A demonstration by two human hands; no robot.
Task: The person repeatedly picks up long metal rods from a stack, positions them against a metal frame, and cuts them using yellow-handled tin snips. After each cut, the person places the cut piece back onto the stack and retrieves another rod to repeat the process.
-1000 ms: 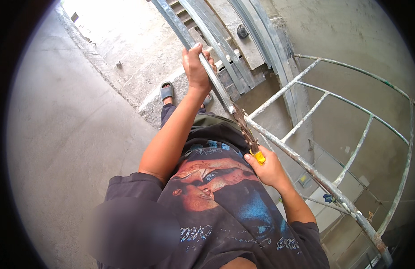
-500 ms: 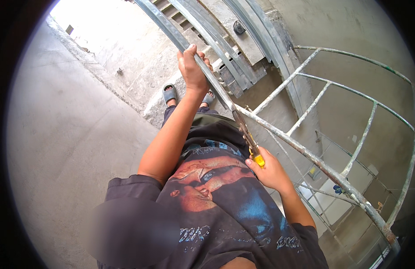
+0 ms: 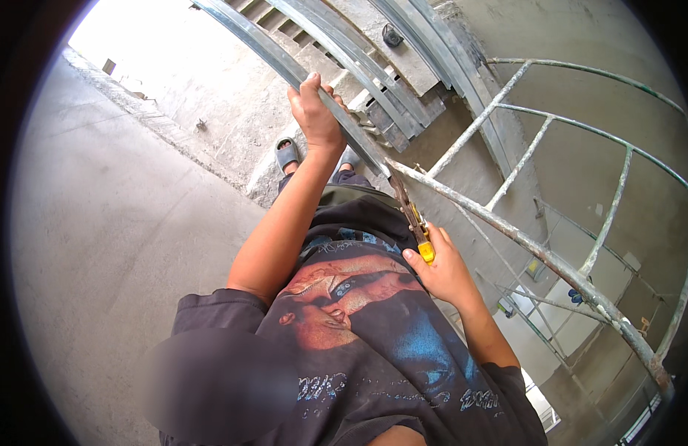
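Note:
My left hand (image 3: 317,115) is wrapped round a long galvanized metal channel (image 3: 273,56), which slants from the top left down toward my waist. In my right hand (image 3: 439,265) is a pair of tin snips (image 3: 408,210) with yellow on the handles. Their dark jaws meet the near end of the channel, close to the front of my shirt. Whether the blades bite into the metal cannot be made out. My right fingers are partly hidden behind the handles.
A rusty, paint-spotted tubular scaffold frame (image 3: 500,223) stands close on my right. More metal channels (image 3: 374,82) lie ahead beside concrete steps (image 3: 284,30). A dark round object (image 3: 391,36) rests among them. A grey wall (image 3: 128,223) rises at left.
Both hands stay on the channel and the snips. My view has shifted a little, and the channel's far end sits slightly farther left. The snips' handles have moved slightly up.

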